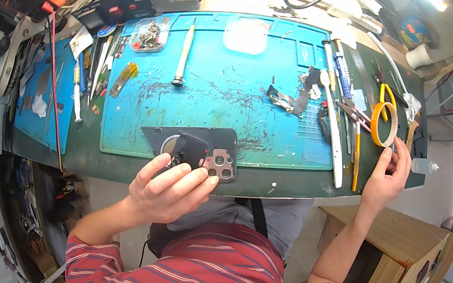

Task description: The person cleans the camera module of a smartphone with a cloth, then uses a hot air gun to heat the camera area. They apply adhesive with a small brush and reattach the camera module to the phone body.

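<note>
Yellow tape roll (pixel 376 125) was over the worktop's (pixel 302 187) right side, at the right hand's (pixel 391 162) fingertips, grip unclear. Hands well apart; left hand (pixel 175 186) clamped on dark phone (pixel 216 138), long axis roughly left-right.

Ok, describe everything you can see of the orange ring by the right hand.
The orange ring looks like a roll of tape: a smooth, glossy yellow-orange band around a wide open centre. It appears round and undamaged, tilted with its hole toward the camera; whether it stands on edge is unclear. It is at the right side of the bench, overlapping the yellow-handled tool in view. The right hand has its fingertips at the lower edge; their exact contact is unclear.
</note>
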`<state>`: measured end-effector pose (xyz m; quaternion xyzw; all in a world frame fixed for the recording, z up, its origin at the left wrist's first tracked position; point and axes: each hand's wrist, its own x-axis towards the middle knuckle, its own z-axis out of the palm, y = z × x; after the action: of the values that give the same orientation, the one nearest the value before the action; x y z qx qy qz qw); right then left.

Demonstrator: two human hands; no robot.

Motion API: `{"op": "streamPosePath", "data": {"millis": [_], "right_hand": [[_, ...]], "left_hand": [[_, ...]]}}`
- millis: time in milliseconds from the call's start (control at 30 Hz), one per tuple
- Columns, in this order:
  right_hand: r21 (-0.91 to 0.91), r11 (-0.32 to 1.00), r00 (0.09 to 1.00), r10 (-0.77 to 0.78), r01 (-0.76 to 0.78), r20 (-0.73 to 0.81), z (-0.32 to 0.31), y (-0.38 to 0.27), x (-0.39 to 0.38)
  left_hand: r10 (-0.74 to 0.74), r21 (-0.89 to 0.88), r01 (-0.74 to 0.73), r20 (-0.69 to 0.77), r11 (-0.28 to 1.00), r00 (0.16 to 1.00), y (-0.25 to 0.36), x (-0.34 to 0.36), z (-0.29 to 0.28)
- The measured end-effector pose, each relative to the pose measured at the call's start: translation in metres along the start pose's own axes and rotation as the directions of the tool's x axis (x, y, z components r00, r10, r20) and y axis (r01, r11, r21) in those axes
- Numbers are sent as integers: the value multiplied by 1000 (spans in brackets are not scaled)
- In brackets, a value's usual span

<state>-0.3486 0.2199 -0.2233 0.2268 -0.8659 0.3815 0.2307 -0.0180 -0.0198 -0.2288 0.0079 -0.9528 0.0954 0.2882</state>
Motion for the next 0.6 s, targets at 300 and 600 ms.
{"op": "streamPosePath", "data": {"millis": [300,600], "right_hand": [[47,999,996,9,-5,-86,0,0,-3],[106,992,993,-57,69,-108,-11,-1,-10]], "left_hand": [[-31,-51,32,15,998,999,3,4,-4],[-18,-61,14,-58,998,998,7,1,-4]]}}
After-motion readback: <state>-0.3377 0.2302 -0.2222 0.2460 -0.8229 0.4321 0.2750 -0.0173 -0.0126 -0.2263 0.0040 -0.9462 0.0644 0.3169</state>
